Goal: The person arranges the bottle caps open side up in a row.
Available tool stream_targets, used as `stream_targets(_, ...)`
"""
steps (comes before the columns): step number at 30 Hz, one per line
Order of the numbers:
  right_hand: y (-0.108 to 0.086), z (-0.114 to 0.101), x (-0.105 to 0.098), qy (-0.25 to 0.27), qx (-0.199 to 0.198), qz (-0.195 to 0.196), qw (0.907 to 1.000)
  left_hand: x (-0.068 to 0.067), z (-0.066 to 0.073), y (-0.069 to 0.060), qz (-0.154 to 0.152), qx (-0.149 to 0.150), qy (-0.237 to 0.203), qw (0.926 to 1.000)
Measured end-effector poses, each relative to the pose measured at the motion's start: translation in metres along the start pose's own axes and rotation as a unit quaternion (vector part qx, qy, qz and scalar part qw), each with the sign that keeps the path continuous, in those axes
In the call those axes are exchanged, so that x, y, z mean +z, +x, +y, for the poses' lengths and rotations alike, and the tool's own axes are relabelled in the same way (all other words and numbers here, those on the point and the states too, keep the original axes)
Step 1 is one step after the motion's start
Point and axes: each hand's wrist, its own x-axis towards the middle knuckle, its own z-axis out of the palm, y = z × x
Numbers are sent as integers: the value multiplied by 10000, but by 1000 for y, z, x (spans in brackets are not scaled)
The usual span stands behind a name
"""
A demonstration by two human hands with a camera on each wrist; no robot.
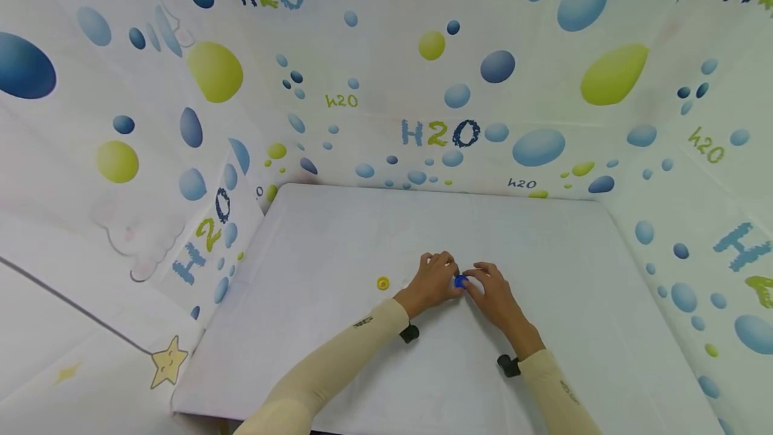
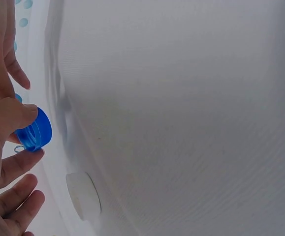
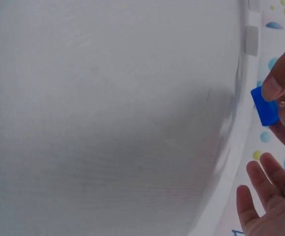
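Observation:
In the head view a small blue bottle cap (image 1: 461,281) is between the two hands, above the white table. The left hand (image 1: 431,280) pinches it from the left with thumb and finger. From the other side the right hand (image 1: 494,294) pinches it too. The left wrist view shows the hollow, ridged inside of the cap (image 2: 35,130), with a thumb over its rim. Seen side-on in the right wrist view, the cap (image 3: 265,106) has a thumb against its upper end. A yellow ring-shaped cap (image 1: 383,283) lies on the table, left of the left hand.
The white-covered table (image 1: 338,233) meets walls of printed cloth (image 1: 374,52) with drops and H2O lettering. Dark devices sit at the left wrist (image 1: 409,333) and right wrist (image 1: 508,366). A white rounded piece (image 2: 83,195) shows near an edge in the left wrist view.

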Motion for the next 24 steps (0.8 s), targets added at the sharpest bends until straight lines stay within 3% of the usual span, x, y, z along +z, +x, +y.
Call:
stream_targets(11, -3, 4, 3, -153, 64, -29, 9999, 3, 0, 1, -184, 1, -25, 9998)
stream_targets(24, -2, 5, 4, -272, 225, -281, 9990, 4, -1, 1, -173, 26, 0, 9998)
